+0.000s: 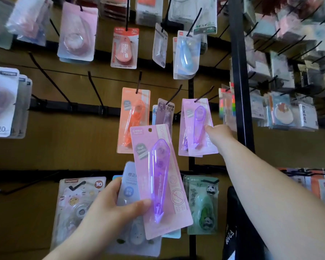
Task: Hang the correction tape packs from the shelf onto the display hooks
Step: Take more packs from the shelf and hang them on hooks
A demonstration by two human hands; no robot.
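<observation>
Left hand low centre, gripping a pink correction tape pack with a clear purple dispenser inside. The thumb is pressed across the lower front and the fingers are curled behind the card. The pack is tilted, its punched hang hole at the top, above the fingers and on no hook. A second pack, white with blue print, sits in the same grip, just behind the pink one and nearer the fingers. Right hand is reached out up and to the right, at the right edge of a matching hung pink pack. One fingertip lies on that pack's front. The other fingers are hidden behind the card, so I cannot tell whether they pinch it. That pack hangs from a black display hook above the right fingers, with at least one more like it behind. Left of the right fingers hang a mauve pack and then an orange pack, each on its own hook. Below the right forearm hangs a green panda pack. Left of the left fingers is a cat-print pack marked 30. A black upright post stands just right of the right hand.
</observation>
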